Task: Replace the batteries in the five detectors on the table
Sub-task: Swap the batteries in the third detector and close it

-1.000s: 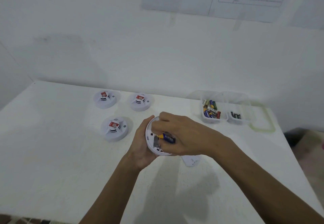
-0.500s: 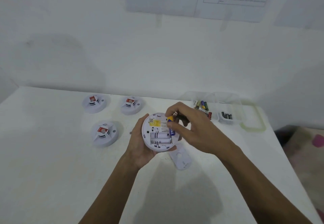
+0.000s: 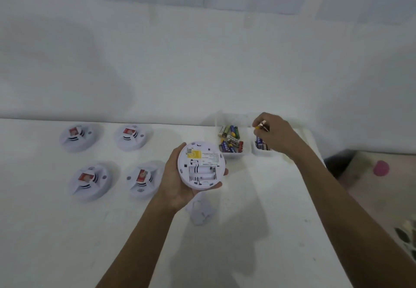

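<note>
My left hand (image 3: 174, 180) cradles a round white detector (image 3: 201, 165), back side up, with a yellow label and an empty battery bay showing. My right hand (image 3: 273, 135) hovers over the right clear tray (image 3: 262, 152), fingers pinched on a battery (image 3: 261, 126). The left clear tray (image 3: 231, 155) holds several mixed batteries (image 3: 230, 140). Several more white detectors lie face up at the left: two at the back (image 3: 77, 138) (image 3: 132, 136) and two nearer (image 3: 90, 180) (image 3: 144, 179). A white battery cover (image 3: 200, 212) lies on the table below the held detector.
The white table (image 3: 67, 242) meets a white wall at the back. Its right edge runs beside a patterned floor with a pink object (image 3: 380, 168). Papers hang on the wall above.
My right hand pulled a battery out of the held detector and carried it right to the trays. The camera view tilted down and left, bringing a fourth lying detector into sight.
</note>
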Motion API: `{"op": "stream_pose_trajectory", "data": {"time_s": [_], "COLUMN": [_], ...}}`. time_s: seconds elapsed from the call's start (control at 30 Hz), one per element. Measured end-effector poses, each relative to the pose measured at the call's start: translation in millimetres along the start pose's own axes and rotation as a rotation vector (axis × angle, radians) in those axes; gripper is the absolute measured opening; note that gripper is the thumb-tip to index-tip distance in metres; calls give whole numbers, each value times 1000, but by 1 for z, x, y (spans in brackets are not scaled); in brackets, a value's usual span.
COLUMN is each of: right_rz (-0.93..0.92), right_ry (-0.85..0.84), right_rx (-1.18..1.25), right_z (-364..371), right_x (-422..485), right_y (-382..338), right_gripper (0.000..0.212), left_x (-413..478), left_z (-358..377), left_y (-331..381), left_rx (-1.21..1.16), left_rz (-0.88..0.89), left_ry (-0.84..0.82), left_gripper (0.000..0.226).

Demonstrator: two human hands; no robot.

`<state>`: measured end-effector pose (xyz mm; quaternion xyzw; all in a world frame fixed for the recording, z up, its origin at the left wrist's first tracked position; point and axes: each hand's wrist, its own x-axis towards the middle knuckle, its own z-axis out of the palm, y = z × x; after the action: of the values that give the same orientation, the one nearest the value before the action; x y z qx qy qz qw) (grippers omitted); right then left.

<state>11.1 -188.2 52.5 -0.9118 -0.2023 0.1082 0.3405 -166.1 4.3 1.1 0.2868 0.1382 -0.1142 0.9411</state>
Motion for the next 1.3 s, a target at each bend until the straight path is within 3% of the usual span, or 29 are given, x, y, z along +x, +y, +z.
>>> {"op": "stream_pose_trajectory", "data": {"time_s": [0.33, 0.6, 0.93, 1.1, 1.3], "right_rz": [222, 235, 240, -7, -285], "right_ry": [-44, -126, -26, 94, 49], "right_rx": [-185, -313, -343, -303, -512], "right_z": [14, 31, 31, 31, 45], "right_x": [59, 65, 61, 64, 60], "right_y": [63, 74, 82, 68, 47], "right_gripper": [18, 21, 20, 15, 24], "left_x": [29, 37, 35, 34, 33], "left_z": [13, 11, 2, 0, 0], "left_y": [-5, -3, -2, -1, 0], "left_rx": [-98, -76, -56, -64, -69], "left_rz": [-54, -56, -47, -47, -39], "left_ry": [-9, 5, -12, -23, -8], "left_gripper": [93, 91, 86, 84, 86]}}
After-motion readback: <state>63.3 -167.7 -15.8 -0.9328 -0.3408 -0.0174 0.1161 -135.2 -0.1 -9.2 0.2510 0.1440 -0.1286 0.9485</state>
